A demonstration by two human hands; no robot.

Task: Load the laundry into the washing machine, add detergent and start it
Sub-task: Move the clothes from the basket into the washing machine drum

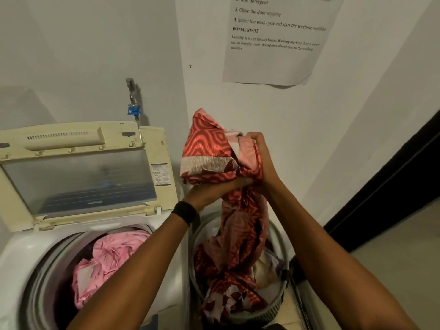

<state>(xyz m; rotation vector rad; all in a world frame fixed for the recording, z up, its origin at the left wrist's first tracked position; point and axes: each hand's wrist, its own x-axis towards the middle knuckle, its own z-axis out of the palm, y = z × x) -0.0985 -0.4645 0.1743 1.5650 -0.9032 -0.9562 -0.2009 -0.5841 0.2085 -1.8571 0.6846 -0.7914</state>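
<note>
The red patterned cloth [207, 148] hangs upright above the basket [277, 303], its lower end inside. Our left hand [214, 189] and right hand [258, 158] both grip its bunched top. The open drum [45, 277] lies leftward, nearer our left hand.

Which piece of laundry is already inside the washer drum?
The plain pink crumpled cloth; the left hand and right hand grip the red patterned cloth trailing into the round basket.

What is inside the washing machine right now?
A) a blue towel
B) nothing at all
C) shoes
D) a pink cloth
D: a crumpled pink cloth lies in the open washing machine, while the left hand and right hand hold the red patterned cloth outside it.
</note>
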